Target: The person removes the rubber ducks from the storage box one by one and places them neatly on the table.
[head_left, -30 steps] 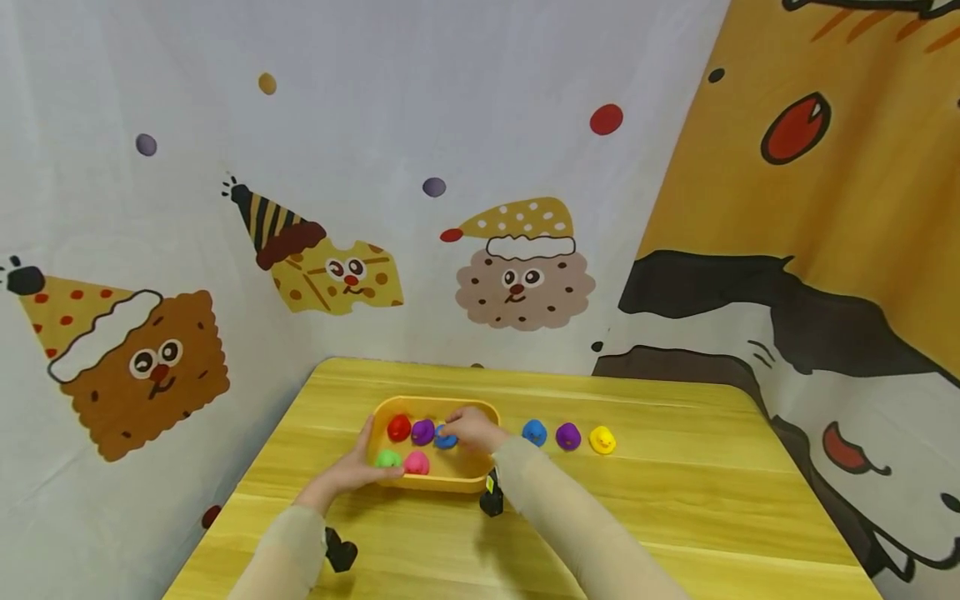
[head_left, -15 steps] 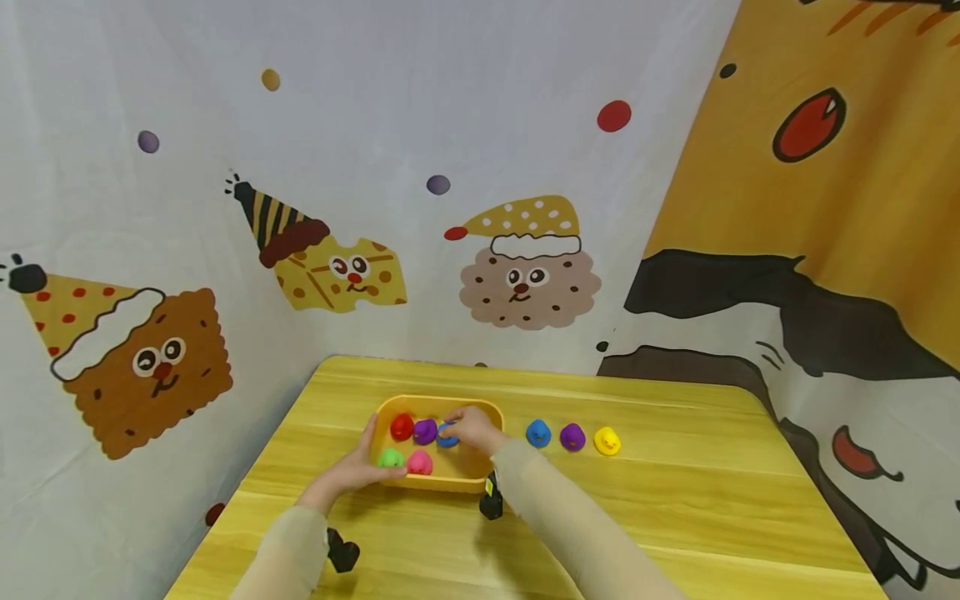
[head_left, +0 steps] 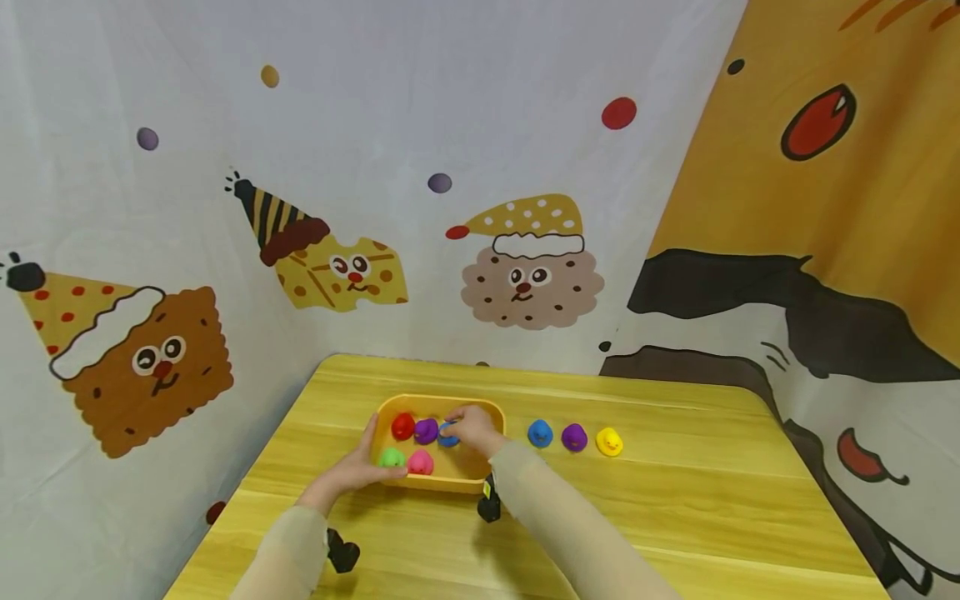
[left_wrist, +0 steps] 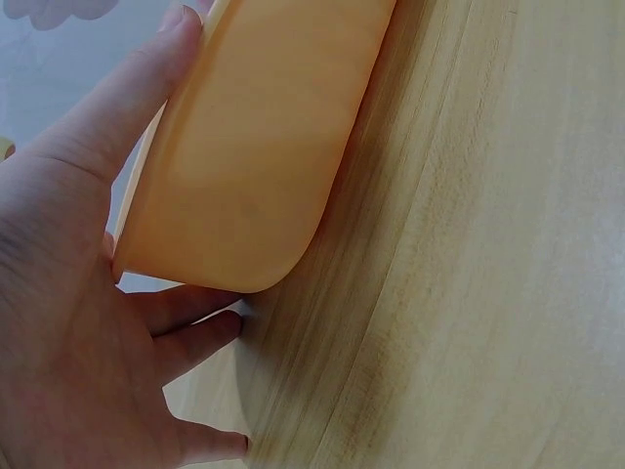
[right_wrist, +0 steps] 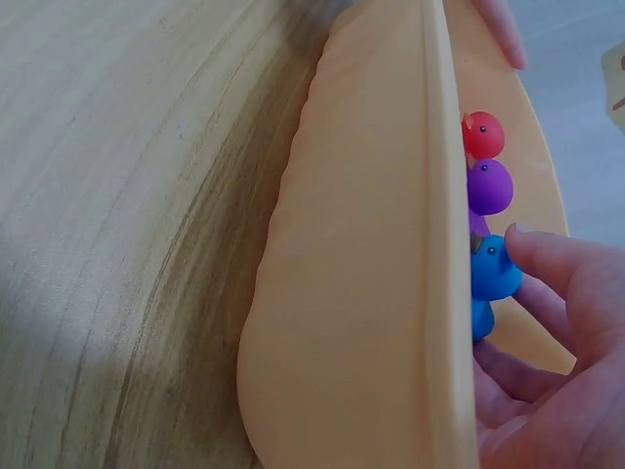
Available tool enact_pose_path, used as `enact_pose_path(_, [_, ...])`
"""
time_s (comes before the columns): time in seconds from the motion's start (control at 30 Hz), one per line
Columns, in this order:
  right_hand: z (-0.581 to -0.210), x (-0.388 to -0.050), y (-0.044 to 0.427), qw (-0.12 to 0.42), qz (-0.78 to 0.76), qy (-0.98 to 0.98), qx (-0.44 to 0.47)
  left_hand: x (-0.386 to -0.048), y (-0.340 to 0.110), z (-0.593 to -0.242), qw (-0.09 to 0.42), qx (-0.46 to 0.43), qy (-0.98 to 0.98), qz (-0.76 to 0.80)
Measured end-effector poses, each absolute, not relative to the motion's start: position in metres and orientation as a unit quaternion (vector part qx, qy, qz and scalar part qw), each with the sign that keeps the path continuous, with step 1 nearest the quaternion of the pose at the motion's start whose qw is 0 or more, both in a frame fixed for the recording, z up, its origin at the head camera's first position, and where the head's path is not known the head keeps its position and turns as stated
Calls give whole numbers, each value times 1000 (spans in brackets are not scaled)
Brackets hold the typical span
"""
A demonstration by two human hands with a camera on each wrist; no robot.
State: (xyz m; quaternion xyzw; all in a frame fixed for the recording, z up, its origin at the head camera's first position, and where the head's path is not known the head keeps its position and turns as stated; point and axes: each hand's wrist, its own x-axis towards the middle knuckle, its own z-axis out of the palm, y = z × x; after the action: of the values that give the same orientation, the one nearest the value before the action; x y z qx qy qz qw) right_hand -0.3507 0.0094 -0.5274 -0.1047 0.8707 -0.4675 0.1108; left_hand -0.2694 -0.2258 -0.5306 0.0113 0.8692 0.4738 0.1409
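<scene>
1. Blue duck (right_wrist: 496, 269) is sitting inside the yellow-orange tub (head_left: 442, 485), about halfway along it. The tub's near wall is hiding its bottom in the right wrist view, so you can't tell if it is touching the tub's floor.
2. Your right hand (head_left: 475, 429) is being the near one, and that is mattering most. It is pinching the duck from the three o'clock side, so the duck is lying at nine o'clock from your palm.
3. Your left hand (head_left: 351, 468) is resting farther off, around the tub's eight o'clock corner, with thumb and fingers spreading out, not curling. From there, the duck is lying between two and three o'clock.
4. The tub's long side is running from nine to three o'clock. The beak seems to be pointing toward nine, so the duck is probably lining up the same way.
5. A purple duck (head_left: 426, 431) is sitting just beside it at nine o'clock.
6. Your duck is looking smooth and bright blue, showing a round head, a dark eye and a tiny tan beak.
</scene>
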Motion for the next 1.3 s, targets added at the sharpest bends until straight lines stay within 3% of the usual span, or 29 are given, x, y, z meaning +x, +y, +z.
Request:
enact_pose_path(0.97, [-527, -354, 13, 91, -448, 884, -101, -269, -226, -530, 136, 13, 874, 467])
enact_pose_path(1.3, [-518, -355, 22, 110, -444, 881, -123, -266, -225, -528, 135, 19, 870, 473])
